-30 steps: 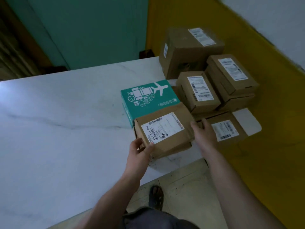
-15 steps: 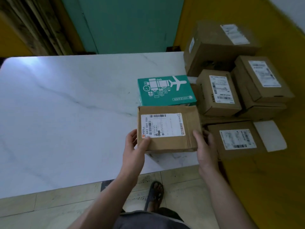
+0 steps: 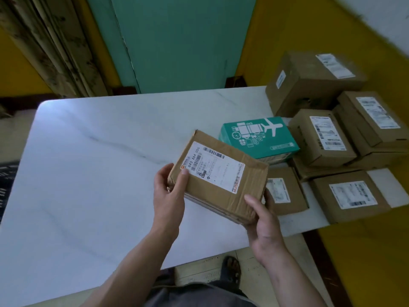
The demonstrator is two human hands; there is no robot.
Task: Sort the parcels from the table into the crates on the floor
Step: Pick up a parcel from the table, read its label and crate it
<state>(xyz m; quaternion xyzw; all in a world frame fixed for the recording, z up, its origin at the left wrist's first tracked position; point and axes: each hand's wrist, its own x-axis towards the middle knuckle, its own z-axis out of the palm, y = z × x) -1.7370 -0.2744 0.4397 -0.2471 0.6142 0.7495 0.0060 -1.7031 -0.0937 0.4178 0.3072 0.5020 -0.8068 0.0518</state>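
Note:
A flat brown cardboard parcel (image 3: pixel 223 189) with a white shipping label is lifted above the white marble table (image 3: pixel 93 173), tilted with its left end up. My left hand (image 3: pixel 170 191) grips its left edge, thumb on top by the label. My right hand (image 3: pixel 263 227) grips its near right corner from below, thumb on the top face. Behind it a green box with an airplane print (image 3: pixel 259 138) lies on the table. Several brown labelled parcels (image 3: pixel 321 136) are stacked at the table's right end. No crates are in view.
A teal door (image 3: pixel 181 41) and yellow wall stand beyond the table. A worn wooden frame (image 3: pixel 51 45) is at the back left. A dark object (image 3: pixel 6 182) sits at the left edge. My sandalled foot (image 3: pixel 231 267) shows on the tiled floor below the table's near edge.
The brown parcel has come up off the table and turned, its left end rising. Both hands moved with it toward me. A smaller parcel beneath it is now uncovered.

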